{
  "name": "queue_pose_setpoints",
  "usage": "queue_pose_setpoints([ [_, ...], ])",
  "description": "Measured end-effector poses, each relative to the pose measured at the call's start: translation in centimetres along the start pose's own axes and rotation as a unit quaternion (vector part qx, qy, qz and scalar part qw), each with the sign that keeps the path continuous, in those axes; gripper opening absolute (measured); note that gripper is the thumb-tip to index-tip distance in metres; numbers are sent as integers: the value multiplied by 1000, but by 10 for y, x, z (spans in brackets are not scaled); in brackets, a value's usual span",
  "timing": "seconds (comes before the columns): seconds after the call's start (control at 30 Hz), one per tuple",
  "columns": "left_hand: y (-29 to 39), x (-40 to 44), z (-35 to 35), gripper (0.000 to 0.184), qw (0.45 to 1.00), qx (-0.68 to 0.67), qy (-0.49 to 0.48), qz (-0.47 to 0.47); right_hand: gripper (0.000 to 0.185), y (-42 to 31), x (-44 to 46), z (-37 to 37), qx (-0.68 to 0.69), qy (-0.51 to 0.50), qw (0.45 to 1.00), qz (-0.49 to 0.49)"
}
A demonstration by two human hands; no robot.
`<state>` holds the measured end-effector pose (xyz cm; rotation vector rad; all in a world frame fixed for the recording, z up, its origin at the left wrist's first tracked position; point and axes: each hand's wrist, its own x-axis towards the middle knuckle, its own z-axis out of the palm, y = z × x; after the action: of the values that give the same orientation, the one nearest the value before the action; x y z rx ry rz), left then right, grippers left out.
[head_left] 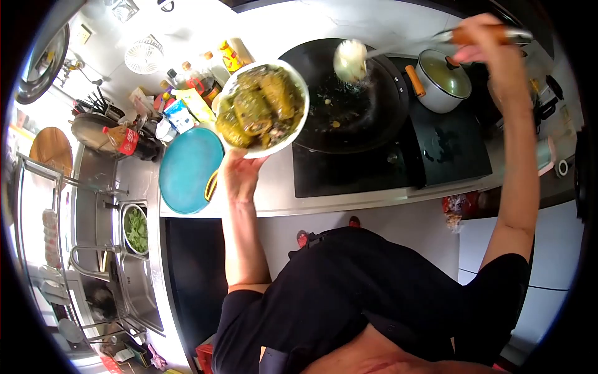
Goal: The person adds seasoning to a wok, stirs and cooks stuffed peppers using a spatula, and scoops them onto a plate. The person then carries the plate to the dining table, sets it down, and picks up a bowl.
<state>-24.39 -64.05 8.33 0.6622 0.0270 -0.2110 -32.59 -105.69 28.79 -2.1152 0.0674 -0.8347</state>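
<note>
My left hand [241, 174] grips the bottom edge of a white bowl [300, 121], fingers under it. Cooked green peppers [252, 112] in dark sauce fill the bowl, which is held up at the left side of the wok [374, 121]. Dark and wet inside, the wok has a few scraps stuck to its bottom and sits on the black cooktop [349, 174]. In my right hand [483, 40] is the brown handle of a long metal ladle [351, 61]. Its pale, shiny head is over the far part of the wok, slightly blurred.
A lidded pot [442, 81] with wooden handles stands right of the wok. Left of the bowl lie a teal round board [190, 168] and yellow-handled scissors [212, 185]. Behind are several sauce bottles [198, 78] and a cola bottle [128, 141]. Leafy greens [136, 230] fill a sink basket.
</note>
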Motion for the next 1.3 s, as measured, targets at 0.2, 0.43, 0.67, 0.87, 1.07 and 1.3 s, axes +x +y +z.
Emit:
queue_pose_setpoints([
  [0.2,21,-57,-48,53,994,15,82,65,14,73,3,76,-10,-169,985,34],
  [0.43,11,-105,-93,49,975,17,200,92,12,37,-10,104,110,-327,939,-3],
  [0.67,-6,-122,-102,50,968,18,227,106,23,65,-27,131,-7,-309,894,-324],
  [0.87,-20,-125,-112,49,969,5,218,113,32,28,-71,64,-33,-445,844,-296],
  [1.07,-49,-121,-124,51,975,-18,195,101,16,72,-20,50,9,-240,965,-109],
  [1.3,-83,-119,-120,48,975,-42,194,100,25,107,38,39,29,-198,977,79],
])
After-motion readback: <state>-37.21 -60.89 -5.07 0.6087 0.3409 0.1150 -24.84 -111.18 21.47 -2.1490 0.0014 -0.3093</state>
